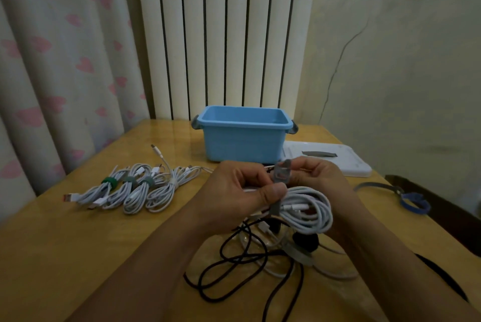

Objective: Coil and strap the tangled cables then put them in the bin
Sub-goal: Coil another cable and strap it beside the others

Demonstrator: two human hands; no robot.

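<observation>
My left hand grips a coiled white cable above the table, thumb pressed on the coil's left side. A grey strap wraps round that coil, and my right hand pinches the strap's upper end. Below the hands lies a tangle of black cable and white cable on the table. Several strapped white coils lie in a row to the left. The blue bin stands behind the hands, and I see nothing in it.
A white lid with a grey strap on it lies right of the bin. More straps, grey and blue, lie near the wooden table's right edge. A curtain and a radiator stand behind.
</observation>
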